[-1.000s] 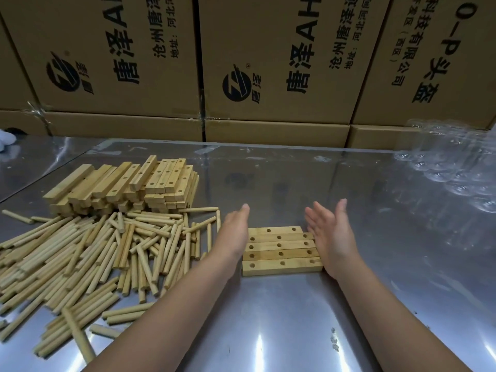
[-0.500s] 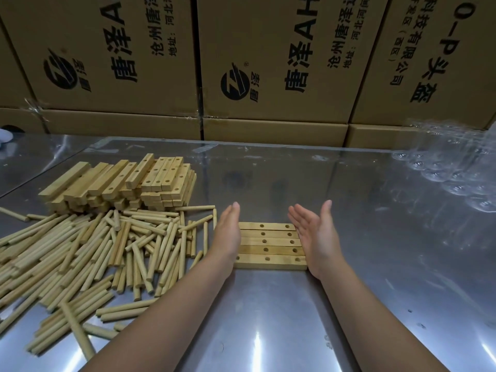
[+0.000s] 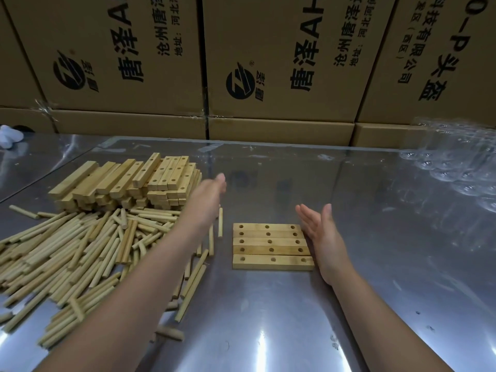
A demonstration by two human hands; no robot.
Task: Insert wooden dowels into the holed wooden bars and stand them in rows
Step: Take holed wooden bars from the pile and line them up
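Several holed wooden bars (image 3: 271,247) lie flat side by side on the steel table, holes facing up. My right hand (image 3: 320,232) stands on edge with straight fingers against the bars' right ends. My left hand (image 3: 208,196) hovers with straight fingers to the upper left of the bars, near a stack of more holed bars (image 3: 128,181). A big loose heap of wooden dowels (image 3: 80,251) covers the table's left side, partly under my left forearm. Neither hand holds anything.
Printed cardboard boxes (image 3: 281,63) form a wall along the table's far edge. Clear bubble wrap (image 3: 461,162) lies at the far right. A white object (image 3: 9,135) shows at the far left edge. A table seam (image 3: 48,174) runs diagonally at the left.
My left hand has left the bars' left ends and moved up and left toward the stack of bars. My right hand stays against the right ends.
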